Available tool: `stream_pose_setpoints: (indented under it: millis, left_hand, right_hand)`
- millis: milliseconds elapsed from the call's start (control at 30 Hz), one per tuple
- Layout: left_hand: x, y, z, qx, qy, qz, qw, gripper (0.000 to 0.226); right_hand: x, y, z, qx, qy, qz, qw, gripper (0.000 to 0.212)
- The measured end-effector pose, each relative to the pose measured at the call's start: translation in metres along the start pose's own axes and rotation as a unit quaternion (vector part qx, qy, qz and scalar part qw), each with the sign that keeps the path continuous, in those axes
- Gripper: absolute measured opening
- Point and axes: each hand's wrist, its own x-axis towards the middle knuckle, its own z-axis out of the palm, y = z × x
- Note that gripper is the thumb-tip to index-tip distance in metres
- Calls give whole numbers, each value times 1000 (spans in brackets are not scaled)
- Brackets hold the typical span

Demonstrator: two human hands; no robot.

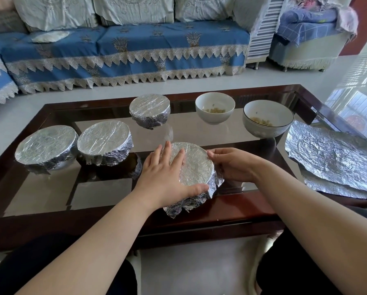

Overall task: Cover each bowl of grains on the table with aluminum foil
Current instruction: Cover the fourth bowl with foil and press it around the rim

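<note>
A foil-wrapped bowl [196,167] sits near the front edge of the glass table [106,192]. My left hand [164,174] lies flat on its foil top, thumb pressing the front rim. My right hand [234,163] cups the bowl's right side, fingers on the crumpled foil. Three more foil-covered bowls stand at the left [45,149], centre-left [104,142] and back [149,109]. Two uncovered white bowls hold grains: one at the back [215,107], one with a dark rim [267,118] to its right. Loose foil sheets [331,154] lie at the right.
The table has a dark wooden frame [231,211]. A sofa with a blue cover [125,52] stands beyond the table, and an armchair [310,37] at the back right. My knees in dark trousers are below the table's front edge.
</note>
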Motion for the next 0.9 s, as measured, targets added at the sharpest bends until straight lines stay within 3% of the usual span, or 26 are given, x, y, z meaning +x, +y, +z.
stream_pose_setpoints:
  millis: [200, 333, 733, 900]
  left_hand:
    - [0, -1, 1, 2, 2, 0, 1000, 119]
    - [1, -1, 2, 3, 7, 1, 1000, 118]
    - [2, 0, 1, 8, 4, -1, 1000, 119]
    - [2, 0, 2, 12, 9, 1, 1000, 121]
  right_hand:
    - [6, 11, -2, 46, 49, 7, 998, 34]
    - [9, 15, 1, 41, 89, -13, 995, 18]
    - [14, 16, 16, -49, 210, -47, 975, 27]
    - [17, 18, 24, -81, 244, -52, 965, 18]
